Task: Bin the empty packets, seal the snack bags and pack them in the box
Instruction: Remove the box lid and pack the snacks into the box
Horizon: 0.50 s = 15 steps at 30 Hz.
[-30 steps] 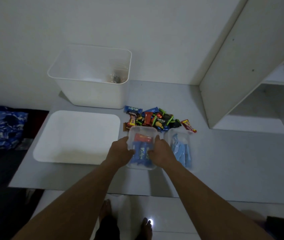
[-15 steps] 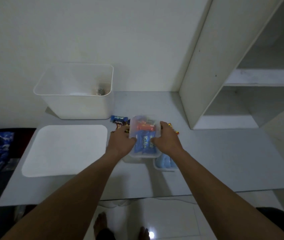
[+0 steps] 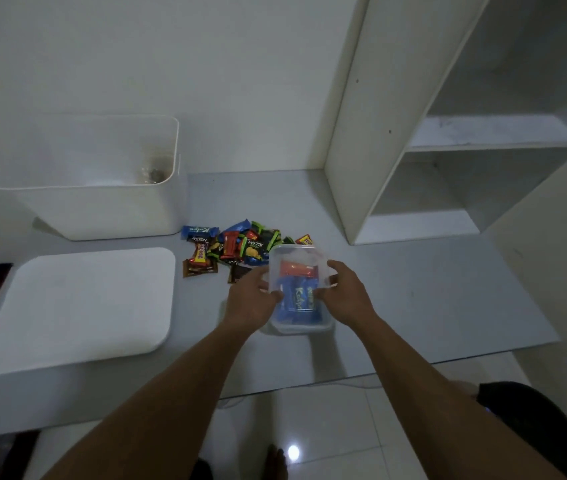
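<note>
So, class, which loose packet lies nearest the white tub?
The blue Kelpo packet at the pile's far-left corner, beside the tub; others lie farther off.

hidden: snack pile partly behind clear container between left hand and right hand; its side walls under fingers | blurred: small clutter in white bin beyond left hand

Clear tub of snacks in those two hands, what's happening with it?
A person grips a clear tub with the left hand and right hand, one on each side. Red and blue snack packets show inside it. What looks like a second clear tub shows just beneath; whether they touch is unclear. Loose packets lie piled on the table behind, with a white bin and flat white lid to the left.
</note>
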Motion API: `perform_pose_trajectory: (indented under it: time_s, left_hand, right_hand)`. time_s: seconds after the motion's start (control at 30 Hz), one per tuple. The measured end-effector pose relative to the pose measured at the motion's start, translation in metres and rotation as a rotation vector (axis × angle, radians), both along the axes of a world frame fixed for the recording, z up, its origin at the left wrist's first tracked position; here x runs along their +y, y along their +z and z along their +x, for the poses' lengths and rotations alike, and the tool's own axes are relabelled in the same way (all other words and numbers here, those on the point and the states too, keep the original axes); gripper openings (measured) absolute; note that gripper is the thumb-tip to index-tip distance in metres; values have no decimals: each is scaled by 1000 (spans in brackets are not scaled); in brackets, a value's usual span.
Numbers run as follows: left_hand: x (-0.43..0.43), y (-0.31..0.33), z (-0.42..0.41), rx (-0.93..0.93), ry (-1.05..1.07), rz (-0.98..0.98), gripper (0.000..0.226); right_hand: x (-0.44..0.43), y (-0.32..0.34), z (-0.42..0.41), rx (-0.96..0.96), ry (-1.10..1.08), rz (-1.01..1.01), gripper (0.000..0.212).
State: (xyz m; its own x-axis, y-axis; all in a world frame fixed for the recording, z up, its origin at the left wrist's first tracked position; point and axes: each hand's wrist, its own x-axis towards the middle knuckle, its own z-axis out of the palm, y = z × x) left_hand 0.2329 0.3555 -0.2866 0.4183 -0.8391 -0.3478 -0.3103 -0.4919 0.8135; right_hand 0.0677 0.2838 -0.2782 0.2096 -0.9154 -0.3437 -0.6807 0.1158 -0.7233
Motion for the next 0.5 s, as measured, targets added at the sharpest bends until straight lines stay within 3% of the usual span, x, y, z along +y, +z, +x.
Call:
perform_pose_trajectory:
  time_s: [0.1,0.23,0.5]
  left_hand:
    - [-3,-8,-2,108,33,42,61]
    - [-8,-21,1,301,34,53,80]
    - [-10,4,5,319,-48,-28,68]
  right_hand:
    - [-3,-6,-7,-105,-13,6,60]
    - [-4,-16,-15,-263,-5,180,42]
    - [-7,-3,-20,-339,55,255,80]
